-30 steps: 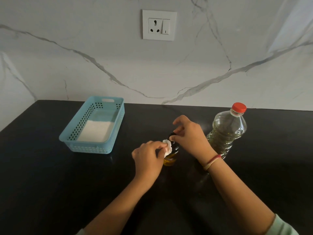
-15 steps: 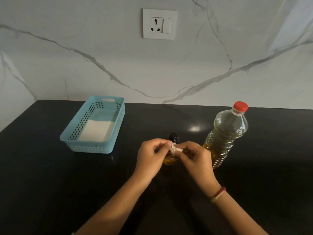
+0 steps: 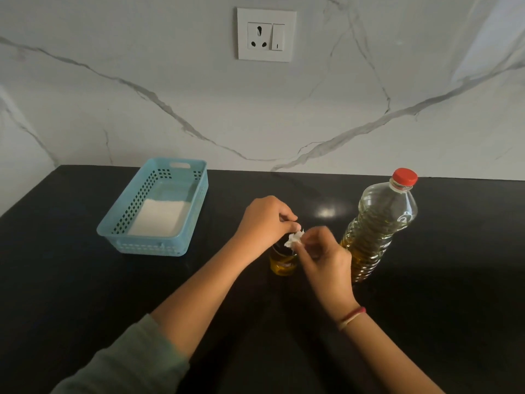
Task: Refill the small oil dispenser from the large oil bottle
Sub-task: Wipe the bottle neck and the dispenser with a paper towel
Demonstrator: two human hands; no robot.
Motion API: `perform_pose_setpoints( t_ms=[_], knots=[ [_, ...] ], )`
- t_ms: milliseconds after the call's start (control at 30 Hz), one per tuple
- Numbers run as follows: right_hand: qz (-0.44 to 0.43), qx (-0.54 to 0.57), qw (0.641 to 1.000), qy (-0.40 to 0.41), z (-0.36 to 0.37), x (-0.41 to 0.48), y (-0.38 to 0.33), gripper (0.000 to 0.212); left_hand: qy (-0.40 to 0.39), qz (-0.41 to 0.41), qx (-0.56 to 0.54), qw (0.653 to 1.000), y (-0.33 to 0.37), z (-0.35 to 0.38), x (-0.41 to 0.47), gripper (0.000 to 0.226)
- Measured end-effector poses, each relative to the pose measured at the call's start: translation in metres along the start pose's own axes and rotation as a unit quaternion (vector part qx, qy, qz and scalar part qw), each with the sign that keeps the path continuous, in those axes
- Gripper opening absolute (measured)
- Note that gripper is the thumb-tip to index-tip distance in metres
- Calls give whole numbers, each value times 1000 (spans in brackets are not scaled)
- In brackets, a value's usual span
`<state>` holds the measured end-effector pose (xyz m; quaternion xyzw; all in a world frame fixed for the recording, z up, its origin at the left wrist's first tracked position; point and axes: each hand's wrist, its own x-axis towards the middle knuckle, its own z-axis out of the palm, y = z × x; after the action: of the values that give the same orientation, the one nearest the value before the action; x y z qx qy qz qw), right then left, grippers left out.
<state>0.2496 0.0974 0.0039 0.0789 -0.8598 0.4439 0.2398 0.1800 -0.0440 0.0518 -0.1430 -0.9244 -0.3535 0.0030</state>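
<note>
Worktop (image 3: pixel 85 294): black, glossy, running the full width under a white marble-veined wall (image 3: pixel 142 123).

1. My left hand (image 3: pixel 264 220): near the middle, knuckles up. Its fingers (image 3: pixel 287 216) are curled, the tips brought together on the top edge of a white wad (image 3: pixel 294 238).
2. My right hand (image 3: pixel 324 257): just right of the left and nearer to me. Its fingers (image 3: pixel 315 237) are bent and pinch the right side of the same wad. A red and pale thread band (image 3: pixel 352 317) sits on the wrist.
3. White wad: small, crumpled, held between both hands directly above item 4. I cannot tell whether it touches item 4.
4. Small oil dispenser (image 3: pixel 282 261): upright on the worktop beneath my hands, a band of amber oil in its base. My hands and the wad cover its top, so I cannot tell whether it is capped.
5. Large oil bottle (image 3: pixel 377 226): clear ribbed plastic, upright, just right of my right hand, partly filled with yellow oil. Red cap (image 3: pixel 404 176) on.
6. Blue basket (image 3: pixel 159 245): perforated plastic, far left, well apart from the dispenser. A flat white sheet (image 3: pixel 159 217) lies in its bottom.
7. Socket plate (image 3: pixel 266 34): white, on the wall above, with one switch.
8. Grey-green sleeve (image 3: pixel 127 362): on my left forearm, near left.
</note>
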Motion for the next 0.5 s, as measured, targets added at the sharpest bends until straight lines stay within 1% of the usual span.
perform_pose_setpoints(
  t_ms=[100, 233, 300, 400, 500],
  knots=[
    [52, -1, 998, 27, 1, 15, 6, 34, -13, -3, 2, 1000, 1, -2, 3, 28],
    [103, 35, 994, -12, -2, 41, 13, 33, -16, -8, -11, 1000, 2, 0, 1, 25],
    [102, 41, 994, -27, -4, 40, 14, 32, -11, -9, -13, 1000, 2, 2, 1, 26],
    [78, 40, 996, -29, -5, 19, 15, 33, 2, -13, -24, 1000, -1, 3, 1, 28],
    [63, 14, 998, -27, -2, 20, 12, 32, 1, -9, -20, 1000, 0, 2, 2, 28]
  ],
)
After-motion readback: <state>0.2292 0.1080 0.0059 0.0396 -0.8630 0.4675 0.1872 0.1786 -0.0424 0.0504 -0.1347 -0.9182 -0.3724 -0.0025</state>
